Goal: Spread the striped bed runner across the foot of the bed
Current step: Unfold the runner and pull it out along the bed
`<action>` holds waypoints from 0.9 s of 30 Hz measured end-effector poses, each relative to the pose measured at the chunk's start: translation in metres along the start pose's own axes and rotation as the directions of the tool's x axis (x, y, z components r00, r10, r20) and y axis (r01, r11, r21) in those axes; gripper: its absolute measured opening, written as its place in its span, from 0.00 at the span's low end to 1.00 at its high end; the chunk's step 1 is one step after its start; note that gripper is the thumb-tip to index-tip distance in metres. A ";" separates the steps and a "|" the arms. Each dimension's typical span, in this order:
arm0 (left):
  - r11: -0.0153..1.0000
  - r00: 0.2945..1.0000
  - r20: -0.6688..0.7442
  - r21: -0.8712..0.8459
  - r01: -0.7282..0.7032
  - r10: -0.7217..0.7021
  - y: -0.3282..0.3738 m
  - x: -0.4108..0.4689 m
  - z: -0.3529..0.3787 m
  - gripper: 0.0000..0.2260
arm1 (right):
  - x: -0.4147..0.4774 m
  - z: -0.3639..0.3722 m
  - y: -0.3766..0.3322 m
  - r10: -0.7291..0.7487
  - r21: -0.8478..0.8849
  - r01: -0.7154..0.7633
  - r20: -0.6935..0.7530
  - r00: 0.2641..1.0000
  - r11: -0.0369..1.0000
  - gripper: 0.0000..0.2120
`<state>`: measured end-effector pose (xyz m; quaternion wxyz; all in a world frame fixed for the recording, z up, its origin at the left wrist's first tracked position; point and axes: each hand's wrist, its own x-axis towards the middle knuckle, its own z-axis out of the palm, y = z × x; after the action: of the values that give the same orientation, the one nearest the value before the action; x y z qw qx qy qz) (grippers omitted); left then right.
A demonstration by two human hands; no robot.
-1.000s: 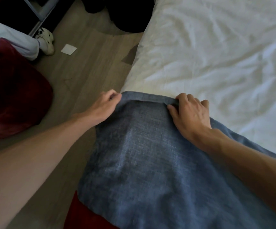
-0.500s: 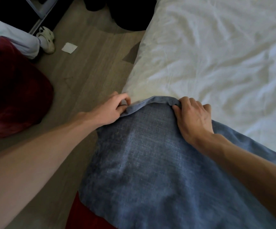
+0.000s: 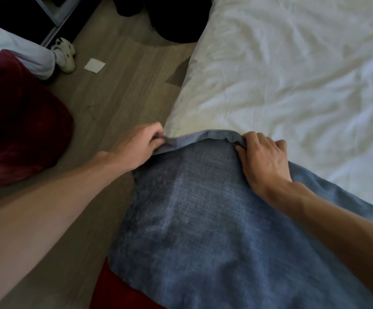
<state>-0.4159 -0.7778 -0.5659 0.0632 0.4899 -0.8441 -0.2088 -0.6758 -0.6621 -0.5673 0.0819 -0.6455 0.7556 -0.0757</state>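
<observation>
The bed runner (image 3: 203, 219) is a blue-grey woven cloth with a dark red band at its lower end, draped over the bed's corner and hanging toward the floor. My left hand (image 3: 140, 143) pinches its far edge at the left, off the side of the mattress. My right hand (image 3: 261, 157) grips the same edge further right, fingers curled over the fold. The edge sags and bunches between my hands. The bed (image 3: 292, 74) is covered in a wrinkled white sheet.
Wooden floor (image 3: 114, 97) runs along the bed's left side. A dark red cushion (image 3: 18, 121) and a person's leg in pale trousers with a white shoe (image 3: 65, 54) are at left. A white paper square (image 3: 94, 65) lies on the floor. Dark objects (image 3: 172, 18) sit near the bed's far corner.
The runner's far edge, flat and straight a second ago, is now lifted and bunched. My left hand closed into a pinch on it and drew slightly left; my right hand curled over the fold.
</observation>
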 end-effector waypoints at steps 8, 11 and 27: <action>0.956 0.925 -0.257 0.011 0.292 -0.279 0.015 0.015 -0.012 0.08 | 0.010 -0.007 0.002 -0.021 -0.085 0.015 -0.066 0.998 0.996 0.13; 0.931 0.917 -0.170 -0.121 0.343 -0.360 0.031 0.014 0.000 0.20 | 0.015 -0.009 0.005 0.065 -0.187 -0.065 -0.008 0.998 0.980 0.20; 0.991 0.966 0.222 0.033 0.130 -0.134 0.048 -0.021 0.064 0.32 | -0.017 0.019 -0.003 -0.294 -0.044 0.311 0.228 0.928 0.949 0.37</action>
<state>-0.4637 -0.7205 -0.6015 -0.0507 0.5189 -0.8131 -0.2589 -0.6659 -0.6457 -0.5851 0.1261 -0.7613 0.6358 0.0140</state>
